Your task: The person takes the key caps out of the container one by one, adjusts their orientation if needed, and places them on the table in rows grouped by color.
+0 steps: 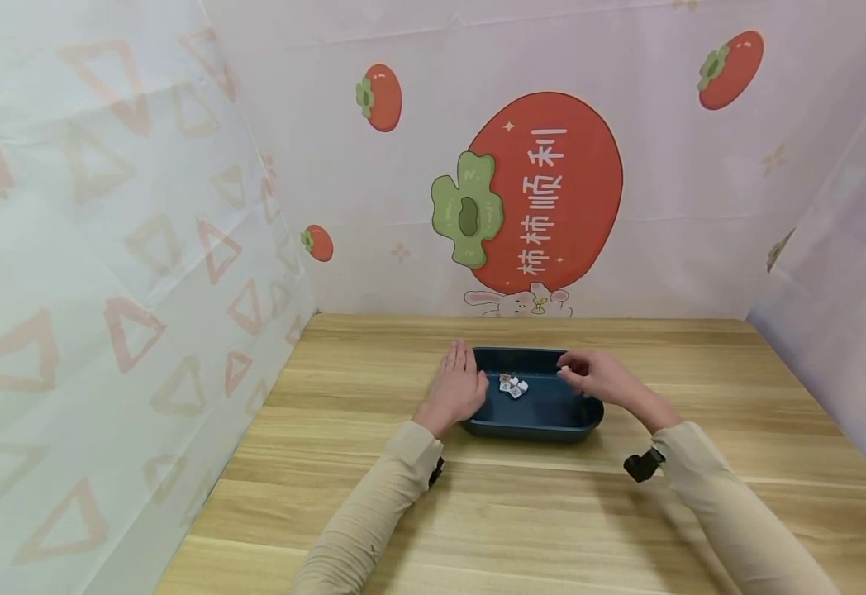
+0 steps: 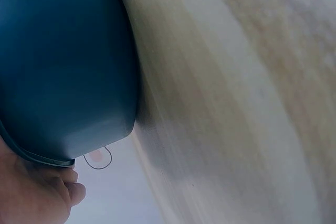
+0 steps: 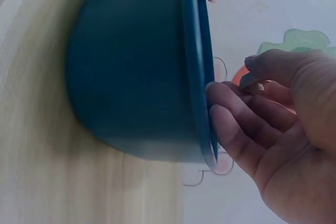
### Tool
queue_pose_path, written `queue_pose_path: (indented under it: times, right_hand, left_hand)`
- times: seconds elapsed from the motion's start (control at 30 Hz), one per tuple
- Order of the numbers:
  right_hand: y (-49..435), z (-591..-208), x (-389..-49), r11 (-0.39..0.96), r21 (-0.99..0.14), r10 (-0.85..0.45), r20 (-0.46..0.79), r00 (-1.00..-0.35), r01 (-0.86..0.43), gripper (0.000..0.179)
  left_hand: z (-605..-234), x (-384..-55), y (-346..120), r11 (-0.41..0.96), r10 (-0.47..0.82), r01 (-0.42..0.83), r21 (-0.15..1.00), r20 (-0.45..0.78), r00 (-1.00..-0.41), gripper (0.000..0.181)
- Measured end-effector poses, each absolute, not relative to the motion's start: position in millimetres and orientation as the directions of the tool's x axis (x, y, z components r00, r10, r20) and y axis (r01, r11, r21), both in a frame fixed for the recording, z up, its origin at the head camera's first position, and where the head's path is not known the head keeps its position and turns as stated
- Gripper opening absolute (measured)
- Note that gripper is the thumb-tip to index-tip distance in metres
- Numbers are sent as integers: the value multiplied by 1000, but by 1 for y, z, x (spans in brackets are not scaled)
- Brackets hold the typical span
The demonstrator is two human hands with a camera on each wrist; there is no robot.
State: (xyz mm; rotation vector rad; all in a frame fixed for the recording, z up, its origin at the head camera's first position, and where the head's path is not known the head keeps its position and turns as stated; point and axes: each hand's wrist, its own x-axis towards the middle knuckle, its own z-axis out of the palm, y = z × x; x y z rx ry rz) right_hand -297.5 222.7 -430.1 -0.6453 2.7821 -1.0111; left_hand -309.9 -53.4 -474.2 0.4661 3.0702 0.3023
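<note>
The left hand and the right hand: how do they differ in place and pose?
The left hand rests at the left end of the blue tray; the right hand is at its right end. The left hand's fingers are extended; the right hand's are bent. The right hand pinches a small white piece; the left hand pinches none. Both are bare.

White Chinese characters [image 1: 541, 202] stand on the big red persimmon [image 1: 587, 190] printed on the back wall [image 1: 671, 248]: 柿柿顺利. They are turned on their sides, the line running from bottom to top. On the persimmon's green leaf [image 1: 448, 207] there are thin pale squiggles, too faint to make out. The small white blocks [image 1: 515, 391] inside the blue tray [image 1: 530, 432] carry marks on some faces, too small to read. The left sleeve [image 1: 381, 504] bears a tiny dark x-shaped mark.
</note>
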Motion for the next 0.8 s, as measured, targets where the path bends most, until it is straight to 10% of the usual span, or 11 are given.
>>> queue_pose_path:
  times: [0.8]
  right_hand:
    - [271,-426,-290,674,-659,-333,132,-934,-334,20]
  left_hand:
    - [-472,-308,-54,935,316,315,164,21,-949,64]
